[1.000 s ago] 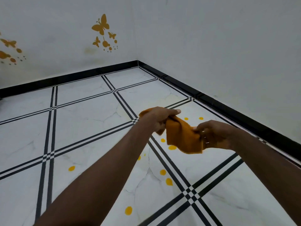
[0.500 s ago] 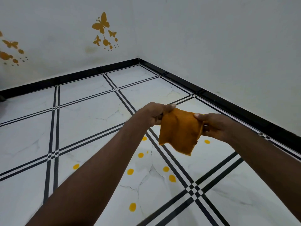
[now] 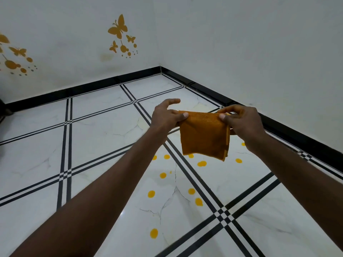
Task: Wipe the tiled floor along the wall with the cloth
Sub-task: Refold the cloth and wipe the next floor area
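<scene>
An orange cloth hangs folded in the air above the floor, held by its top edge. My left hand pinches the cloth's left top corner between thumb and fingers. My right hand pinches the right top corner. Below lies the white marble-look tiled floor with black double stripes. Several yellow spots dot the tiles under and in front of the cloth. The right wall meets the floor at a black skirting.
The back wall bears gold butterfly stickers and has the same black skirting. The two walls meet in a corner straight ahead. A dark object shows at the far left edge.
The cloth was bunched between my hands; it has been spread out and lifted, and now hangs flat from its top corners. Both hands rose and moved apart.
</scene>
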Demonstrator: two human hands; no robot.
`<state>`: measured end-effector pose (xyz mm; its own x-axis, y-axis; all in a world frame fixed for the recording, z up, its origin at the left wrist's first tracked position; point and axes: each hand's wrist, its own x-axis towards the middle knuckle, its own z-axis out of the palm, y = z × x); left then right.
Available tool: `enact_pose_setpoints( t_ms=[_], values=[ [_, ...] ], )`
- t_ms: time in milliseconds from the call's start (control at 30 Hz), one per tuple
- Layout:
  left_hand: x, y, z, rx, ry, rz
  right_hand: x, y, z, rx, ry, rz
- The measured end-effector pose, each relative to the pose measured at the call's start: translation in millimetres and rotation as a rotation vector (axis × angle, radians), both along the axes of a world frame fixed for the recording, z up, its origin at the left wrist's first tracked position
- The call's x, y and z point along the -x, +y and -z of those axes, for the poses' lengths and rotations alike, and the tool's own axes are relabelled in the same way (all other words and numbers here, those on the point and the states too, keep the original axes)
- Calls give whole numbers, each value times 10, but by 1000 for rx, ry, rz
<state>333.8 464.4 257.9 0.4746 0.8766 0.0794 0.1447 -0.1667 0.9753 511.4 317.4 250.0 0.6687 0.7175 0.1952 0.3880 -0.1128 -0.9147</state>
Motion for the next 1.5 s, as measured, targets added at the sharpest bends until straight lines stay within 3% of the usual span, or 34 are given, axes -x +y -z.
enact_pose_setpoints(
  t_ms=[133,300,533,600,833,1033,1167,1233,1333,1400,1500],
  values=[
    [207,57,-85,-181,109,25,99,96,-36,3,-213,30],
    [584,160,-157,-269,326,88,297,192,-36,40,-331,-82],
    [1283,216,-125,-296,718,198,713,458,13,331,-453,-413],
    [1586,215,-5,-264,807,212,935,578,161,356,-400,-499],
    [2639,200,785,-179,810,81,1830,987,975,389,-131,-657],
    [3259,-196,1728,-203,801,0,2488,880,1859,505,-493,-639],
    [3517,-827,2777,-136,1076,282,2961,134,2697,857,-862,-855],
    [3569,-957,3022,-76,1066,362,3164,-94,2866,834,-1047,-842],
    [3608,-771,3000,-16,934,152,3349,68,3128,474,-991,-553],
    [3666,-550,2965,-46,923,5,3541,263,3280,435,-947,-639],
    [3799,-317,3015,-69,1024,-74,3752,401,3598,542,-948,-848]
  ],
)
